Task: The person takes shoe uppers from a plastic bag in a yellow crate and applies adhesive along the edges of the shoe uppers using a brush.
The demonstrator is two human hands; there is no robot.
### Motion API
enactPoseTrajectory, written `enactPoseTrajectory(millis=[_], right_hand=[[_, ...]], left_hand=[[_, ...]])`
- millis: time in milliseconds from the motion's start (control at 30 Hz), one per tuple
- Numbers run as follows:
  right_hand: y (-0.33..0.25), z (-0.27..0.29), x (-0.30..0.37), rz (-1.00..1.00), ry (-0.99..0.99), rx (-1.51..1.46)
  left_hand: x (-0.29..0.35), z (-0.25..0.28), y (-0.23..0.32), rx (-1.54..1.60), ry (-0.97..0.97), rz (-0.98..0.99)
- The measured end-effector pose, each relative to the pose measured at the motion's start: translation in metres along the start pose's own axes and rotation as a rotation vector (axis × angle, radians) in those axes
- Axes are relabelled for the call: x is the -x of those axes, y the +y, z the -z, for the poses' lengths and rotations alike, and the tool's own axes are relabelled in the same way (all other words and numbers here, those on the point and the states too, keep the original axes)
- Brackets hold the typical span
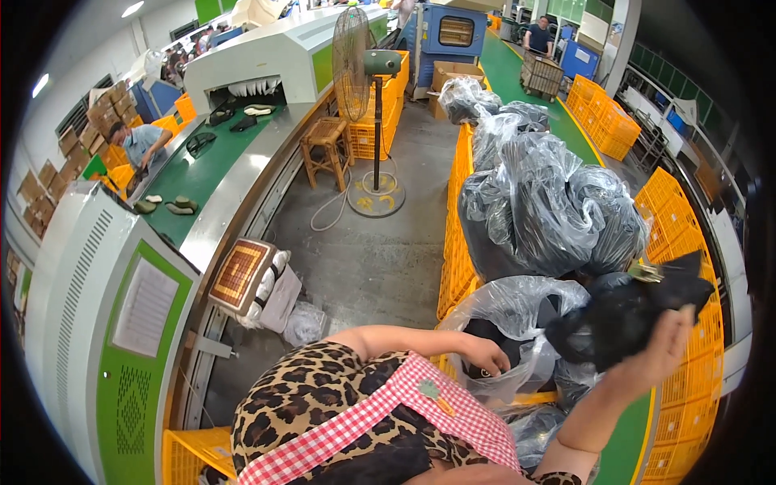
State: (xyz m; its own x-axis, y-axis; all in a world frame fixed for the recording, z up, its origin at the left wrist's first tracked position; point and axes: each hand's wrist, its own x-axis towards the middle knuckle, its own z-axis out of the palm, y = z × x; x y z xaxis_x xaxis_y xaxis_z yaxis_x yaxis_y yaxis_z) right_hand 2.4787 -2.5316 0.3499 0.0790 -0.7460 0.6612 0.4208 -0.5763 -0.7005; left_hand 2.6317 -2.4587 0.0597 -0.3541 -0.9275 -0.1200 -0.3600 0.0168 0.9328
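Note:
My right hand (669, 339) is raised at the right, its fingers closed round a bundle of black fabric pieces (618, 315). Motion blurs the bundle, so its exact kind is unclear; a small yellowish-green piece (647, 272) shows on its top. Lower and to the left, my left hand (485, 356) reaches into the mouth of a clear plastic bag (517, 303). Its fingers point down, look loosely apart, and rest by dark items inside; the fingertips are partly hidden. The bag stands at the near end of a row of yellow crates (457, 234).
More plastic bags of black items (533, 202) fill the row beyond. Yellow crates (683, 283) are stacked at the right. On the left are a conveyor (190, 182) carrying shoes, a stool (326, 149) and a standing fan (377, 129). One person works beside the conveyor; another stands by a cart (541, 74).

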Motion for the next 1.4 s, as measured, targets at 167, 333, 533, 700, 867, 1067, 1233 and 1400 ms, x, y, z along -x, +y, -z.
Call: enactPoseTrajectory(millis=[167, 333, 533, 700, 867, 1067, 1233, 1400], right_hand=[[0.038, -0.052, 0.057, 0.482, -0.757, 0.363], [0.069, -0.122, 0.185, 0.313, -1.137, -0.119], [0.056, -0.146, 0.335, 0.182, -1.667, -0.468], [-0.013, -0.143, 0.463, 0.179, -2.147, -0.634], [-0.161, -0.106, 0.570, 0.165, -2.077, -0.957], [-0.314, -0.054, 0.649, 0.220, -2.244, -1.339], [-0.419, -0.054, 0.683, 0.583, -1.798, -1.320], [-0.433, -0.024, 0.765, -0.280, -2.607, -0.989]], left_hand=[[0.128, 0.009, 0.017, 0.806, 0.220, -0.126], [0.260, -0.046, 0.028, 1.016, 1.118, -0.352], [0.344, -0.168, 0.028, 1.052, 1.421, -0.362], [0.411, -0.328, 0.025, 1.251, 1.788, -0.460], [0.478, -0.487, 0.102, 1.202, 2.205, -0.689], [0.488, -0.679, 0.184, 1.045, 2.563, -0.936], [0.441, -0.769, 0.265, 0.712, 2.907, -0.935], [0.388, -0.818, 0.314, 0.471, 3.139, -0.942]])
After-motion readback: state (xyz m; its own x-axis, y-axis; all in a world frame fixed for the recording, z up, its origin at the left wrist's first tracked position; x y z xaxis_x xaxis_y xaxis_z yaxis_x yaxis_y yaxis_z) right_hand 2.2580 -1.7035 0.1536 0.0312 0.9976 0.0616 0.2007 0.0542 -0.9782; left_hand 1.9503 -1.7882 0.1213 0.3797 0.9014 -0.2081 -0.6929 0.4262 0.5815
